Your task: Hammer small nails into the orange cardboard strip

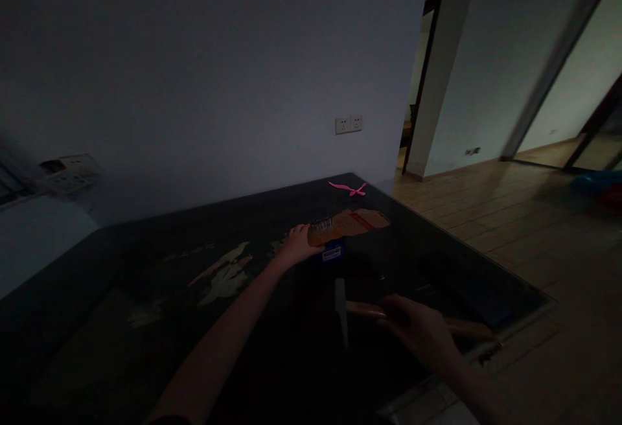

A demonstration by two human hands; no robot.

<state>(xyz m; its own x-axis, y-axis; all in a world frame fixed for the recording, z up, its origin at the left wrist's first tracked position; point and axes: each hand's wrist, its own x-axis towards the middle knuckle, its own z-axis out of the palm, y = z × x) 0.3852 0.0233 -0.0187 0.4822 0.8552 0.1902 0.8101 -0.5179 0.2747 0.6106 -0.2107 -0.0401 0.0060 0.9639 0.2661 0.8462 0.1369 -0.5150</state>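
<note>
My left hand (295, 247) is closed around the left end of a long brown piece (347, 225) on the dark table. The piece has a row of dark marks along its far edge and a red band across it; its kind is hard to make out in the dim light. A small blue box (332, 253) with a white label lies beside it, by my left thumb. My right hand (420, 331) grips the wooden handle of a hammer (341, 311). The hammer's metal head points left, nearer to me than the blue box.
The dark, shiny table (272, 211) reflects light at the left. A pink crossed object (352, 189) lies at its far corner, by the wall with a socket (348, 124). A dark flat object (466, 292) is at the right. Tiled floor (466, 211) lies beyond.
</note>
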